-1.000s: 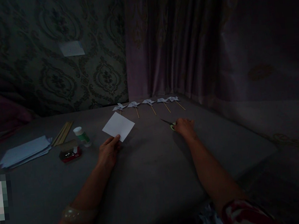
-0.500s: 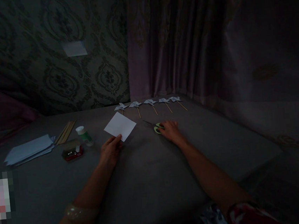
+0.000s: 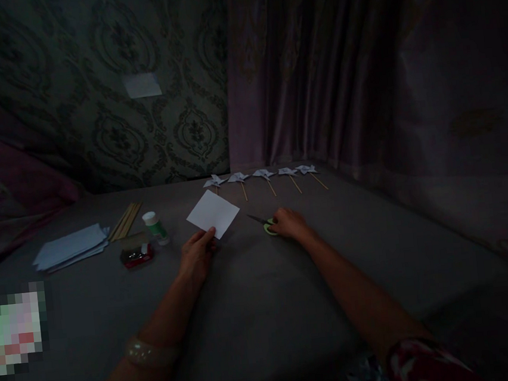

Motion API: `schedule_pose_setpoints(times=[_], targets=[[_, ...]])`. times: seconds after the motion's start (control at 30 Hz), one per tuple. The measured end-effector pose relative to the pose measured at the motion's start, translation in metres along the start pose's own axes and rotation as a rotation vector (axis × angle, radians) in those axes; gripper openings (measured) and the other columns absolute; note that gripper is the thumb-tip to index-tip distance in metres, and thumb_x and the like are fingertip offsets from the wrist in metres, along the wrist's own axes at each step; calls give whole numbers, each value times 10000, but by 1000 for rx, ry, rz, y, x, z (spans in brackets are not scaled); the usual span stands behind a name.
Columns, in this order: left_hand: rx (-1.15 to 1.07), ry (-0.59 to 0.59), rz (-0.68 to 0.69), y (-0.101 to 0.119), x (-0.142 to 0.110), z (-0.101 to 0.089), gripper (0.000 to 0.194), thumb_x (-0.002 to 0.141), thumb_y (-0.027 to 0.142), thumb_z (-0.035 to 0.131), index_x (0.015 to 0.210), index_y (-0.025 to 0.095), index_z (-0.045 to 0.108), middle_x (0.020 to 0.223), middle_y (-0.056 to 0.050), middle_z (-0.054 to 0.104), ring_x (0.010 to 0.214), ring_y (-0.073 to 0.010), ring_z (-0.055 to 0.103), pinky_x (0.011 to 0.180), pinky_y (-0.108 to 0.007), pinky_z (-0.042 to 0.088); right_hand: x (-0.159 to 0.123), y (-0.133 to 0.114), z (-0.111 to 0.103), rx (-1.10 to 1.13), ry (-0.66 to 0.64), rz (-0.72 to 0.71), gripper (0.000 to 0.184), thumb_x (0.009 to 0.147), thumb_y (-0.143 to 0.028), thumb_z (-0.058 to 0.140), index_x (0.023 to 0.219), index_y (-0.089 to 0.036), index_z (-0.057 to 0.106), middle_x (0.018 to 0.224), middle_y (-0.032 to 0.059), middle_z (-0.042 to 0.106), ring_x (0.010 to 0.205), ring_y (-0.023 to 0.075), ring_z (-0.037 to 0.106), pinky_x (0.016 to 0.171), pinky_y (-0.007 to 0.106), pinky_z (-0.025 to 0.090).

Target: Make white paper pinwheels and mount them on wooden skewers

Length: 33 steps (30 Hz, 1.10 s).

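My left hand (image 3: pixel 198 253) pinches a square sheet of white paper (image 3: pixel 213 212) at its near corner, thumb on top. The paper is turned so that a corner points away from me. To the right, my right hand (image 3: pixel 289 223) is closed on the green handles of a pair of scissors (image 3: pixel 270 227). Their dark blades point left toward the paper, a little apart from it. The right fingers partly cover the handles.
Several white paper pinwheels (image 3: pixel 263 174) on sticks lie in a row at the back. On the left are a stack of pale paper (image 3: pixel 71 247), wooden sticks (image 3: pixel 125 221), a glue stick (image 3: pixel 156 228) and a small red box (image 3: pixel 137 255). Curtains (image 3: pixel 283 80) hang behind the table.
The view has turned slightly left, so everything sits further right. My right hand and the scissors have come a little nearer to me and toward the paper. The left hand keeps its hold.
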<state>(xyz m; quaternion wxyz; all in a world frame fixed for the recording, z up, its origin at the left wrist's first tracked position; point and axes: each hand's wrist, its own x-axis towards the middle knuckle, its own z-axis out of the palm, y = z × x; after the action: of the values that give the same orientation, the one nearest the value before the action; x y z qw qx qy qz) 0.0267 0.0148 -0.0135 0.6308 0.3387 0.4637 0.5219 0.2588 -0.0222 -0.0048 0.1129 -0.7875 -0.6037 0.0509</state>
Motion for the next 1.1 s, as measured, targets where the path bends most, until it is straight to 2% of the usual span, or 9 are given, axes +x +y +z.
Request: schedule_pose_setpoints(times=[0.2, 0.3, 0.4, 0.5, 0.63, 0.77, 0.87, 0.97, 1.1], targets=[[33, -29, 26, -2, 0, -3, 207, 588, 246, 774, 647, 127, 615, 552, 1, 564, 498, -77, 517, 433, -160, 397, -3, 5, -4, 153, -78, 72, 319, 710, -477, 614, 676, -173, 703, 634, 64, 656, 614, 168, 594, 511, 259, 313], [5, -31, 57, -3, 0, -2, 218, 554, 244, 785, 631, 131, 616, 569, -3, 570, 535, -89, 534, 460, -171, 406, -1, 6, 0, 526, -118, 140, 301, 689, -438, 657, 612, -149, 679, 491, 20, 565, 476, 115, 496, 459, 241, 272], [-12, -51, 74, -3, 0, -3, 209, 533, 227, 780, 636, 134, 624, 613, -10, 591, 576, -96, 553, 491, -178, 406, 0, 2, 6, 994, -141, 192, 198, 698, -344, 668, 667, -149, 669, 541, -7, 582, 436, 66, 422, 442, 210, 283], [-13, -63, 61, -2, 0, -4, 206, 533, 233, 773, 648, 133, 635, 624, -13, 598, 571, -89, 540, 490, -178, 385, -4, -7, 7, 1248, -188, 153, 120, 679, -280, 687, 727, -172, 665, 728, -1, 648, 530, 55, 482, 491, 180, 350], [-38, -26, 41, -1, 2, -4, 238, 502, 232, 794, 655, 131, 643, 633, -2, 595, 570, -78, 528, 486, -174, 367, -13, -17, 3, 1702, -388, 76, 272, 540, -229, 803, 776, -192, 673, 799, -5, 649, 648, 73, 533, 547, 175, 397], [-52, -18, 40, 1, 2, -3, 258, 487, 239, 806, 654, 130, 643, 630, 1, 585, 574, -81, 526, 486, -177, 367, -15, -25, -1, 1769, -487, 0, 302, 544, -319, 824, 750, -187, 647, 729, -31, 611, 555, 50, 462, 529, 189, 387], [-74, -15, 20, 3, -1, -2, 250, 478, 218, 804, 637, 132, 631, 611, 5, 577, 561, -82, 524, 483, -181, 364, -7, -35, -6, 1714, -510, -31, 367, 561, -464, 795, 673, -167, 609, 633, -42, 556, 467, 31, 343, 454, 190, 303], [-109, -19, 20, 6, -4, -1, 252, 465, 198, 805, 631, 138, 624, 609, 9, 576, 557, -83, 526, 491, -189, 367, 0, -45, -7, 1626, -433, -50, 455, 532, -562, 769, 621, -158, 579, 591, -34, 524, 471, 40, 333, 426, 196, 221], [-145, -28, 65, 10, -6, -2, 267, 465, 229, 810, 635, 143, 622, 608, 13, 573, 552, -80, 515, 500, -198, 357, -5, -53, 3, 1516, -256, -90, 503, 515, -629, 733, 629, -165, 578, 619, -12, 541, 550, 81, 430, 474, 218, 272]])
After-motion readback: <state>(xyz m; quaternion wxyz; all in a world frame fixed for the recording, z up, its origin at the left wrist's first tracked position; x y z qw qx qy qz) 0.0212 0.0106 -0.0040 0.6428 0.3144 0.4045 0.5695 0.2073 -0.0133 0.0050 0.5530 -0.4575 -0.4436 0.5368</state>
